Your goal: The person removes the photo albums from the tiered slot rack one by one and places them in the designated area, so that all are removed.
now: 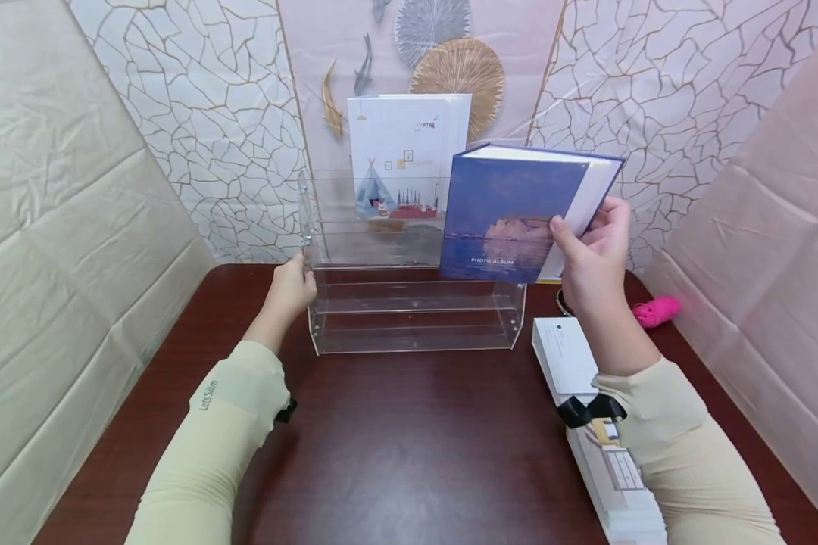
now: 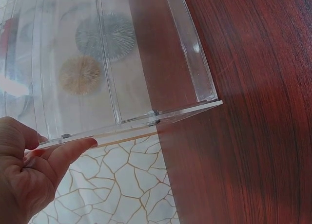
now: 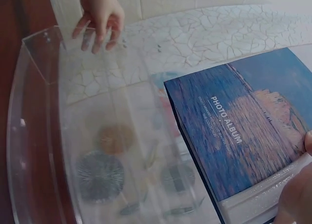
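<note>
In the head view my right hand (image 1: 596,253) grips a blue photo album (image 1: 511,208) by its right side, thumb on the cover and fingers behind. The album is held up in front of the right part of a clear acrylic rack (image 1: 416,352). My left hand (image 1: 289,284) holds the rack's left side panel; in the left wrist view thumb and fingers (image 2: 73,153) pinch that panel's edge. A white album (image 1: 409,155) with a tent picture stands upright on the rack's upper tier. The right wrist view shows the blue cover lettered PHOTO ALBUM close up.
White albums or boxes (image 1: 616,484) lie along the table's right side, partly under my right forearm. A bright pink object (image 1: 657,311) sits at the back right. Patterned cloth backdrop (image 1: 198,98) stands behind the dark wood table (image 1: 395,446), with beige cloth walls (image 1: 757,189) at the sides.
</note>
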Available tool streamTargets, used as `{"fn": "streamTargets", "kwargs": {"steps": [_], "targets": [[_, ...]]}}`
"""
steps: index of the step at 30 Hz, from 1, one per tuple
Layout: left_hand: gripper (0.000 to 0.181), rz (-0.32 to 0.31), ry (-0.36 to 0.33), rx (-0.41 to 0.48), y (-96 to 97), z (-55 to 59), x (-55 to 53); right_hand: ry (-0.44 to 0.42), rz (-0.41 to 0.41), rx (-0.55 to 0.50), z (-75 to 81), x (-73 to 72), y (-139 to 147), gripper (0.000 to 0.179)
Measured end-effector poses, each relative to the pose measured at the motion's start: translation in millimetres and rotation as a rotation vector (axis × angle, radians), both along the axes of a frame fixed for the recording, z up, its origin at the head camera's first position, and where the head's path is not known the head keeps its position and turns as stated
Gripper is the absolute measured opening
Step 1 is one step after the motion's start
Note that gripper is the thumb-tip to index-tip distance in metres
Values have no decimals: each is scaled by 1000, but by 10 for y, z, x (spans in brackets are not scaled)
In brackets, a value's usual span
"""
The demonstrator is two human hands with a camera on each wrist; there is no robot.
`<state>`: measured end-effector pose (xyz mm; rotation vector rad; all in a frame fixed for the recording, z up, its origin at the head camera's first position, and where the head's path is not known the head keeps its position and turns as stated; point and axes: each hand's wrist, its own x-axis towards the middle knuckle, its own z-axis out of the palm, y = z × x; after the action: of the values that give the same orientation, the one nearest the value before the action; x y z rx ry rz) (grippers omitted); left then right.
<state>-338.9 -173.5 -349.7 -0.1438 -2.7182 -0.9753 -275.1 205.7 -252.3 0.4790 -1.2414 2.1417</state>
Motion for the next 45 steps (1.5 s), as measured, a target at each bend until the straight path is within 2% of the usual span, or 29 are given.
{"fn": "streamTargets", "kwargs": {"steps": [7, 17, 25, 32, 35, 40, 45], "targets": [[34, 2, 12, 0, 4, 3, 16, -88, -11, 1, -233, 162, 71, 40], [32, -8, 30, 14, 3, -5, 1, -336, -36, 191, -549, 382, 46, 36], [30, -13, 30, -2, 2, -4, -9, -514, -5, 248, -795, 520, 26, 31], [35, -16, 15, 1, -14, -13, 8, -672, 4, 320, -1053, 609, 51, 34], [33, -11, 24, -4, -17, -13, 19, -709, 13, 352, -1153, 664, 61, 34], [33, -13, 49, -3, -16, -3, 31, -720, 74, 373, -1309, 762, 82, 37], [34, -24, 33, 7, -4, -3, 40, -759, 100, 394, -1453, 862, 113, 41]]}}
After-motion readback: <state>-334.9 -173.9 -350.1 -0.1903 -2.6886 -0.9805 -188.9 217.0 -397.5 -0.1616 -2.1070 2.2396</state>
